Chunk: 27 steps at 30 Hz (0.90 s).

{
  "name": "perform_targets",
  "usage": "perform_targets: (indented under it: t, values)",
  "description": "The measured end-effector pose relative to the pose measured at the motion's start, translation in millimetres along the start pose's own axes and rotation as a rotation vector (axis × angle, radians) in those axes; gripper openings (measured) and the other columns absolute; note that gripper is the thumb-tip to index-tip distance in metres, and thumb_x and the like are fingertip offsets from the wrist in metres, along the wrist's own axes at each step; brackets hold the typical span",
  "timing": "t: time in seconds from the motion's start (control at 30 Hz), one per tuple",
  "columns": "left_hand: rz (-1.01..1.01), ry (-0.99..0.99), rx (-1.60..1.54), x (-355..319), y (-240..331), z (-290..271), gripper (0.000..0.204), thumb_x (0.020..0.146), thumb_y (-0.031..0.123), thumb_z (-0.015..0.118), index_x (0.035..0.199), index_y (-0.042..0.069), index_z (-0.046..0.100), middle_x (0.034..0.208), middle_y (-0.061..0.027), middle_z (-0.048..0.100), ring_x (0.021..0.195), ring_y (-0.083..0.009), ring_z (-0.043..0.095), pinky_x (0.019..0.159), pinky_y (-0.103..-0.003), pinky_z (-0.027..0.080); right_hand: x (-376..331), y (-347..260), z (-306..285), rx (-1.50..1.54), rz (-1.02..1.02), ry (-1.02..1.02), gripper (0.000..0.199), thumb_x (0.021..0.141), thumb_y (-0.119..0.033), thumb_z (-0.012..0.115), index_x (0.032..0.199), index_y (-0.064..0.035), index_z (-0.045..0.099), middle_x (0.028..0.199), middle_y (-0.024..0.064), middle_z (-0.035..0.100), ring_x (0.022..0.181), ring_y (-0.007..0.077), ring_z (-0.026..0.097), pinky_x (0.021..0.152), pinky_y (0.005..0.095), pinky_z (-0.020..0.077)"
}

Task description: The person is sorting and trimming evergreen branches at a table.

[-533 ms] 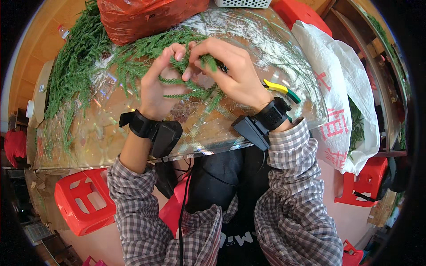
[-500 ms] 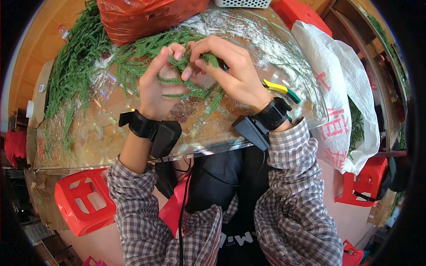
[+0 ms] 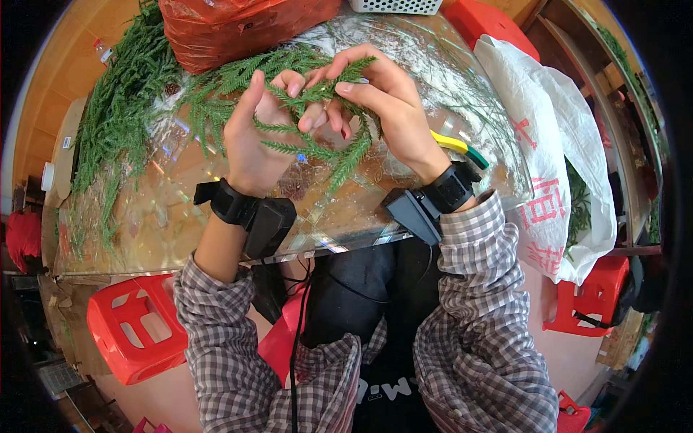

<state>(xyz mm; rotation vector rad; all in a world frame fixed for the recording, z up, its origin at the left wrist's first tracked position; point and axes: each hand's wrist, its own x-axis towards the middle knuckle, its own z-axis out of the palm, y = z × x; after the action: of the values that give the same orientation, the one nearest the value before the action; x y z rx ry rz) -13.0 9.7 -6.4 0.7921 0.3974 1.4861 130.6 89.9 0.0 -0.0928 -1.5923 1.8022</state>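
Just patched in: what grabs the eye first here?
Both hands, left hand and right hand, meet mid-frame over the glass table, bending a green conifer sprig between their fingers. A red plastic sack sits at the table's far edge, with loose green branches heaped to its left.

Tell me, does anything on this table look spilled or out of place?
Small green needles and bits lie scattered over the round glass tabletop. A yellow-and-green-handled tool sits half hidden behind the right hand. Nothing looks damaged.
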Motion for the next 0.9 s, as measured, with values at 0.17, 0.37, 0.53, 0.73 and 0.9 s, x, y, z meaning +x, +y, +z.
perform_targets:
  t: [0.17, 0.37, 0.53, 0.73, 0.9]
  values:
    - [-0.021, -0.004, 0.013, -1, 0, -5, 0.041, 0.090, 0.048, 0.027, 0.083, 0.009, 0.038, 0.065, -0.0067, 0.044, 0.076, -0.0287, 0.050, 0.077, -0.043, 0.038, 1, 4, -1, 0.036, 0.018, 0.010, 0.011, 0.084, -0.004, 0.044, 0.095, -0.0001, 0.045, 0.093, 0.0131, 0.055, 0.058, 0.0148, 0.055, 0.046, 0.0234, 0.0423]
    - [-0.033, -0.007, -0.013, -1, -2, -1, 0.042, 0.090, 0.049, 0.026, 0.083, 0.009, 0.038, 0.065, -0.0062, 0.044, 0.076, -0.0291, 0.049, 0.078, -0.042, 0.037, 1, 3, -1, 0.031, 0.041, 0.043, 0.010, 0.084, -0.003, 0.044, 0.094, 0.0001, 0.045, 0.080, 0.0105, 0.056, 0.055, 0.0155, 0.056, 0.045, 0.0238, 0.0421]
    - [-0.061, 0.058, -0.033, 1, -7, 8, 0.045, 0.087, 0.054, 0.026, 0.081, 0.010, 0.037, 0.062, -0.0038, 0.040, 0.071, -0.0252, 0.045, 0.077, -0.039, 0.034, 1, 5, -6, 0.062, 0.071, 0.066, 0.010, 0.084, -0.002, 0.044, 0.093, 0.0006, 0.046, 0.070, 0.0090, 0.055, 0.052, 0.0157, 0.056, 0.045, 0.0237, 0.0425]
    - [-0.082, 0.001, -0.063, 2, -3, 0, 0.047, 0.088, 0.054, 0.023, 0.082, 0.010, 0.039, 0.061, -0.0047, 0.042, 0.076, -0.0292, 0.049, 0.077, -0.039, 0.034, 2, 5, -3, 0.117, 0.086, 0.112, 0.009, 0.083, -0.001, 0.044, 0.091, 0.0012, 0.047, 0.066, 0.0083, 0.055, 0.051, 0.0160, 0.056, 0.047, 0.0233, 0.0434]
    - [-0.080, 0.032, -0.060, 2, -4, 2, 0.050, 0.088, 0.055, 0.023, 0.085, 0.009, 0.042, 0.060, -0.0040, 0.041, 0.075, -0.0286, 0.048, 0.077, -0.037, 0.033, 2, 7, -4, 0.172, 0.110, 0.136, 0.009, 0.082, -0.001, 0.045, 0.090, 0.0013, 0.047, 0.070, 0.0097, 0.055, 0.050, 0.0168, 0.056, 0.049, 0.0244, 0.0448]
